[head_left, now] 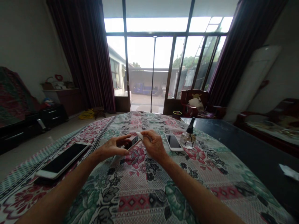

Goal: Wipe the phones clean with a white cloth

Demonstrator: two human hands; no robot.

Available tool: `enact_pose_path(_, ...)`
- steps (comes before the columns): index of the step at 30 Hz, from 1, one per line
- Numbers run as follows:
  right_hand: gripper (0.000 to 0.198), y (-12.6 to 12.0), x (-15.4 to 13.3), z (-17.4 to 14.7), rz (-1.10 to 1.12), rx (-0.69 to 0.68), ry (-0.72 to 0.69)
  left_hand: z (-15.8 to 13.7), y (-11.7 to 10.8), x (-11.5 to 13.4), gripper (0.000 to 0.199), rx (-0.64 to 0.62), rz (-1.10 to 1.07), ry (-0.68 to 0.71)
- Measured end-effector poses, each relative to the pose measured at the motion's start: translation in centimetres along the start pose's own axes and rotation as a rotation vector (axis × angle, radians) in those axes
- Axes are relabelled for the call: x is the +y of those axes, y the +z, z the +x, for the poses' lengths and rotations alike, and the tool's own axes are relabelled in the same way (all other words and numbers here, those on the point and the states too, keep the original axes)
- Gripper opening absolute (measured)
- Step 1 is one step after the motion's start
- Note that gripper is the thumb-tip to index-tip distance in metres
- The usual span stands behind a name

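Observation:
My left hand (114, 147) grips a smartphone (133, 142) by its left end, thumb along the near edge and fingers over the far side. The phone is tilted, its dark glossy face partly covered by my fingers. My right hand (154, 145) is closed on a small white wad, like a tissue or cloth (140, 135), held against the phone's right end. Just right of that hand, a white phone (173, 142) lies face up on the floral tablecloth (140, 183). Next to it stands a clear round bottle with a black nozzle (188, 138).
A large white tablet or phone (64, 160) with a dark screen lies at the left, over something dark. To the right extends a dark tabletop (247, 152) with a crumpled white paper (289, 171). Beyond the table are a wooden chair (195, 102) and glass doors.

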State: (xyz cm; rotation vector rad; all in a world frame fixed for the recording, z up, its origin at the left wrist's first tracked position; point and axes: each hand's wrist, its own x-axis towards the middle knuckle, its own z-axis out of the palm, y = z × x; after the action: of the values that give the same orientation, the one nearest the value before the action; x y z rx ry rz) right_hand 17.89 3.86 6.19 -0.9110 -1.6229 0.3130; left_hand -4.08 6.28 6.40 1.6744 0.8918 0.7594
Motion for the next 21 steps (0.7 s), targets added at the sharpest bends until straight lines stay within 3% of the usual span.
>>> enact_pose_path(6,0.027,0.2,-0.8,0.0,0.028,-0.016,-0.036,0.1,-0.3,-0.2,0.081,0.012,-0.009,0.004)
enact_pose_path(14,0.023,-0.5,1.1,0.2,-0.017,0.002,0.092,-0.3,0.8,0.7,0.082,-0.065,0.041,0.005)
enact_pose_path(21,0.023,-0.2,1.3,0.0,-0.002,0.008,0.096,-0.3,0.8,0.6,0.086,-0.045,0.05,-0.02)
